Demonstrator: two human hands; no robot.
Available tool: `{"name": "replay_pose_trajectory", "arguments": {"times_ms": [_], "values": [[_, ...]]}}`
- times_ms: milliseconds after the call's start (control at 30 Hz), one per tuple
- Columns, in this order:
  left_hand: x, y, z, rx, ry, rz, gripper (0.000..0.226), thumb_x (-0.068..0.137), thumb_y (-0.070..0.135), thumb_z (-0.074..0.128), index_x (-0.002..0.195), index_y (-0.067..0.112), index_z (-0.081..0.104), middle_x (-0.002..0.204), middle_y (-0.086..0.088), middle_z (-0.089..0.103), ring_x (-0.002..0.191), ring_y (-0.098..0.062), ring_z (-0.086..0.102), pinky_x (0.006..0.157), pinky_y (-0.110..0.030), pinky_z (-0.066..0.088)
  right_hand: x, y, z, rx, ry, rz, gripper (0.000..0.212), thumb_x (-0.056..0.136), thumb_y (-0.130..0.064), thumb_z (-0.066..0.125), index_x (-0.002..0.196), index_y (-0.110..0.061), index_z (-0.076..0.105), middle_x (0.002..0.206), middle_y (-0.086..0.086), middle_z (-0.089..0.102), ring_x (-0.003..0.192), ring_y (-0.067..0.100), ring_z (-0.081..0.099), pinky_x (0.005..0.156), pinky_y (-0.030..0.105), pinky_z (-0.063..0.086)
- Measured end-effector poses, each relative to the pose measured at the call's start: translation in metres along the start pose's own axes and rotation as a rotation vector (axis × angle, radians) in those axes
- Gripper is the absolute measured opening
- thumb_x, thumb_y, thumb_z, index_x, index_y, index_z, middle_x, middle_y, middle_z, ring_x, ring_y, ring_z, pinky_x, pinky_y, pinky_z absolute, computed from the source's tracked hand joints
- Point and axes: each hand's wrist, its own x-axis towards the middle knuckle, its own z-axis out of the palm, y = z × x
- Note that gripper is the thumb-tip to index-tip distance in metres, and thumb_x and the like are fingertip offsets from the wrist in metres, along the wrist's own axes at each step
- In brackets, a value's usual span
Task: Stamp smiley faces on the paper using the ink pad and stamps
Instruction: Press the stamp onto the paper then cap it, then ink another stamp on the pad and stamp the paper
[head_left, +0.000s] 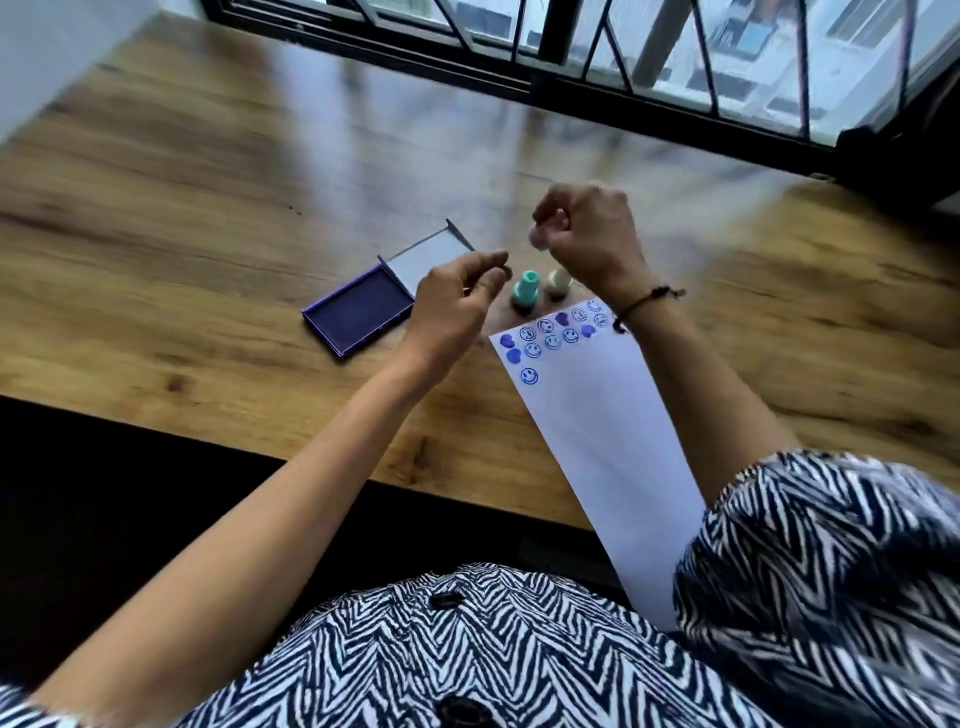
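A white paper (597, 431) lies on the wooden table (208, 218), with several blue smiley prints and blots along its far edge. The open ink pad (358, 312) with dark blue ink sits to the left, its lid (431, 254) folded back. A teal stamp (525, 292) and a cream stamp (560, 283) stand upright just beyond the paper. My right hand (592, 234) is raised above them, pinching a small lilac stamp (537, 239). My left hand (462, 301) hovers between the pad and the stamps, fingers loosely curled, holding nothing.
A black-framed window with bars (623, 62) runs along the table's far edge. The near table edge (208, 431) borders a dark floor. A dark bracelet (644, 304) circles my right wrist. My zebra-patterned sleeve (831, 571) covers the paper's near right part.
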Motion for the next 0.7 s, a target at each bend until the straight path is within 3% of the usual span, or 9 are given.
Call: {"name": "replay_pose_trajectory", "arguments": {"times_ms": [133, 267, 333, 433, 567, 700], "values": [[-0.002, -0.005, 0.0, -0.025, 0.018, -0.014, 0.025, 0.089, 0.008, 0.052, 0.113, 0.004, 0.058, 0.105, -0.015, 0.068, 0.088, -0.012, 0.062, 0.089, -0.029, 0.05, 0.025, 0.003, 0.014, -0.306, -0.176, -0.117, 0.023, 0.076, 0.0, 0.058, 0.094, -0.008, 0.069, 0.104, 0.019, 0.069, 0.1, 0.034, 0.061, 0.078, 0.033, 0.05], [-0.003, -0.007, -0.001, -0.041, 0.032, -0.02, 0.025, 0.089, 0.006, 0.051, 0.113, 0.003, 0.058, 0.098, -0.012, 0.067, 0.086, -0.011, 0.061, 0.088, -0.027, 0.05, 0.033, 0.001, 0.02, -0.537, -0.267, -0.183, 0.022, 0.079, -0.002, 0.06, 0.1, -0.007, 0.066, 0.108, 0.02, 0.066, 0.098, 0.036, 0.061, 0.066, 0.028, 0.037], [-0.003, -0.007, -0.002, -0.048, 0.036, -0.024, 0.025, 0.09, 0.006, 0.05, 0.113, 0.003, 0.058, 0.096, -0.009, 0.066, 0.089, -0.014, 0.062, 0.09, -0.03, 0.05, 0.033, 0.001, 0.023, -0.595, -0.293, -0.217, 0.023, 0.079, -0.003, 0.06, 0.101, -0.004, 0.065, 0.108, 0.023, 0.064, 0.097, 0.038, 0.061, 0.066, 0.03, 0.04], [-0.005, -0.008, -0.003, -0.051, 0.039, -0.031, 0.026, 0.09, 0.005, 0.049, 0.114, 0.003, 0.058, 0.097, -0.008, 0.066, 0.09, -0.016, 0.062, 0.089, -0.029, 0.051, 0.032, 0.003, 0.016, -0.587, -0.297, -0.243, 0.026, 0.08, -0.009, 0.06, 0.106, -0.006, 0.063, 0.111, 0.022, 0.064, 0.099, 0.037, 0.06, 0.069, 0.031, 0.043], [-0.007, -0.012, -0.005, -0.05, 0.031, -0.048, 0.025, 0.089, 0.004, 0.049, 0.113, 0.003, 0.058, 0.096, -0.007, 0.066, 0.085, -0.01, 0.063, 0.084, -0.021, 0.052, 0.02, 0.001, -0.005, -0.406, -0.332, -0.315, 0.026, 0.08, -0.012, 0.063, 0.106, -0.009, 0.064, 0.108, 0.018, 0.067, 0.102, 0.034, 0.058, 0.088, 0.042, 0.049], [-0.01, -0.015, -0.004, -0.042, 0.04, -0.056, 0.024, 0.089, 0.004, 0.049, 0.111, 0.003, 0.059, 0.094, -0.009, 0.066, 0.083, -0.014, 0.062, 0.086, -0.029, 0.051, -0.012, 0.0, -0.004, -0.447, -0.46, -0.437, 0.028, 0.079, -0.009, 0.063, 0.107, -0.01, 0.064, 0.11, 0.017, 0.064, 0.101, 0.033, 0.058, 0.088, 0.04, 0.048]]}}
